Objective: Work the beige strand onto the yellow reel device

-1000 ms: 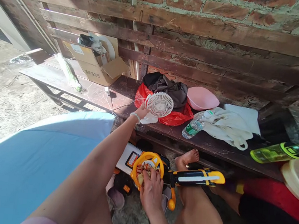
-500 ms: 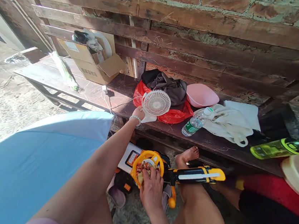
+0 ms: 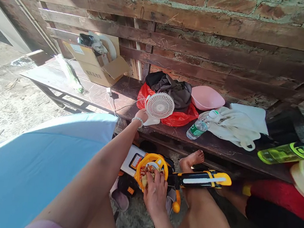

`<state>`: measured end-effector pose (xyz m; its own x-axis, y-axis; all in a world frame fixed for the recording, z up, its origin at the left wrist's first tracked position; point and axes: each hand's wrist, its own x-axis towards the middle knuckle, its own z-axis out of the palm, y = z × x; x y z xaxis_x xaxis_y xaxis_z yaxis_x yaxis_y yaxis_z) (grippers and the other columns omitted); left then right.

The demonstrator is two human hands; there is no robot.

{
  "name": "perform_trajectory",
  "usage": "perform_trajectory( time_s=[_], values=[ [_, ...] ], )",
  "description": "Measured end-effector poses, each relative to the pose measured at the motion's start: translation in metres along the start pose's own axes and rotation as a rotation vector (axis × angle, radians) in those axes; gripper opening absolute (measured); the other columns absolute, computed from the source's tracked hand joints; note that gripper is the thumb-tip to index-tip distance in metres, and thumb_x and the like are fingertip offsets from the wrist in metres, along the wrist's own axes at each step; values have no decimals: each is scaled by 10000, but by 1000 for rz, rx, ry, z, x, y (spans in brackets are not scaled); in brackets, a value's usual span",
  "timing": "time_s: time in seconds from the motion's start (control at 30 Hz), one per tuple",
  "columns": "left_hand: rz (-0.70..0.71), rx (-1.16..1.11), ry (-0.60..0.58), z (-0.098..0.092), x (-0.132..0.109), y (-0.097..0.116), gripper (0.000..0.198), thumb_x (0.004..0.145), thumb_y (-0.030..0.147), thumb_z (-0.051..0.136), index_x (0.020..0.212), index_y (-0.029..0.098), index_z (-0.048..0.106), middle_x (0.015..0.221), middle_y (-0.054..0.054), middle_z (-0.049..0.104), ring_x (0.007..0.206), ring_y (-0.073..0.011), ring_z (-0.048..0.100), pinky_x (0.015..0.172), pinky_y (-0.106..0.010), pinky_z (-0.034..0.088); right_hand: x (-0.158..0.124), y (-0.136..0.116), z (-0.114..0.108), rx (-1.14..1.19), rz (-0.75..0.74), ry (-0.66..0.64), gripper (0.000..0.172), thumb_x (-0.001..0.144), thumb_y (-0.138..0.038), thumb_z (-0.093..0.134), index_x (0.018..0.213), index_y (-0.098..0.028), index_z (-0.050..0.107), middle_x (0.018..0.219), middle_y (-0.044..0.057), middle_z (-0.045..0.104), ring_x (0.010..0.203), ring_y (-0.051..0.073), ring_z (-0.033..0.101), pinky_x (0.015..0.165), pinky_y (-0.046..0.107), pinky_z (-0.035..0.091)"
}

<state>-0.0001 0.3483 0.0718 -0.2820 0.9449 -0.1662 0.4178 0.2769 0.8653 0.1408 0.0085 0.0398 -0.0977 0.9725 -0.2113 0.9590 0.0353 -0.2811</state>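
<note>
We've got our left hand [image 3: 141,115] closed round the small white round desk fan [image 3: 160,106] on the far dark wooden bench [image 3: 219,145], probably aiming it, while our right hand [image 3: 156,195] grips the near yellow-and-black plastic toy [image 3: 178,175], steadying it.

Dark wooden surface [image 3: 94,92] lay bare between open cardboard box [image 3: 98,64] and small white round fan [image 3: 159,106], crossed only by white cable [image 3: 115,107]. Right of fan, crowded: red plastic bag [image 3: 180,118], clear plastic bottle lying on side [image 3: 201,125], heaped white cloth [image 3: 235,129]. Pink plastic bowl [image 3: 207,97] sat against wall planks. Light blue panel [image 3: 30,166] closed off lower left.
</note>
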Motion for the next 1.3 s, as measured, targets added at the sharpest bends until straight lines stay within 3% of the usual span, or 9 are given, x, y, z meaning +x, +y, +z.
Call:
perform_trajectory(
  time_s=[0.17,0.3,0.53,0.63,0.7,0.8,1.0,1.13,1.3],
  values=[
    [-52,30,9,4,-17,5,428,874,149,600,1281,221,708,1293,-161,713,1282,-296,659,1163,-442,454,0,0,1,-4,-9,6,569,877,-211,650,1437,-313,639,1522,103,567,1387,347,490,1106,464,408],
    [-86,28,77,8,-72,-6,554,916,142,529,1468,163,579,1455,-221,581,1424,-300,554,1238,-439,389,2,-2,-1,-20,2,19,550,886,-222,662,1429,-303,649,1513,112,580,1367,347,510,1100,465,413],
    [-84,-42,-50,9,-255,-117,640,879,260,585,1514,332,548,1480,-120,602,1479,-241,514,1296,-411,365,1,-3,-6,-1,-15,69,492,979,-172,503,1421,-314,664,1474,87,613,1342,305,538,1051,408,445],
    [-133,-177,-113,5,-303,-162,781,845,325,634,1594,401,430,1625,-68,505,1587,-225,370,1323,-428,308,5,-2,-15,22,-10,50,467,955,-179,551,1378,-317,694,1430,82,626,1301,294,554,1046,398,450],
    [-199,-343,-210,2,-314,-179,900,817,391,704,1643,361,349,1632,-89,507,1590,-261,367,1292,-435,344,16,-1,-27,55,9,12,472,911,-186,616,1358,-311,705,1371,81,640,1265,283,566,1041,378,451],
    [-374,-581,-343,-3,-313,-194,1019,820,428,754,1687,276,241,1462,-138,655,1445,-329,553,1158,-464,467,44,0,-48,97,76,49,495,923,-211,620,1404,-317,673,1382,86,614,1265,263,552,1021,344,443],
    [-627,-804,-518,-17,-307,-199,793,846,251,743,1577,318,444,1350,-100,706,1208,-256,702,911,-325,542,87,-23,-54,9,79,-27,455,1000,-222,524,1428,-316,649,1550,81,521,1384,306,446,1055,416,403],
    [-634,-899,-600,-33,-306,-192,722,841,103,662,1512,316,502,1254,-60,723,1112,-204,713,884,-318,557,52,-31,-31,-38,-92,-55,409,1004,-212,503,1356,-297,693,1476,85,578,1395,317,421,1057,431,394],
    [-639,-951,-596,-44,-305,-194,753,827,85,670,1523,315,497,1234,-51,710,946,-156,713,897,-326,557,-16,-8,-12,-67,-183,-105,429,1002,-212,491,1381,-284,679,1433,112,595,1331,312,465,1017,414,432]
  ],
)
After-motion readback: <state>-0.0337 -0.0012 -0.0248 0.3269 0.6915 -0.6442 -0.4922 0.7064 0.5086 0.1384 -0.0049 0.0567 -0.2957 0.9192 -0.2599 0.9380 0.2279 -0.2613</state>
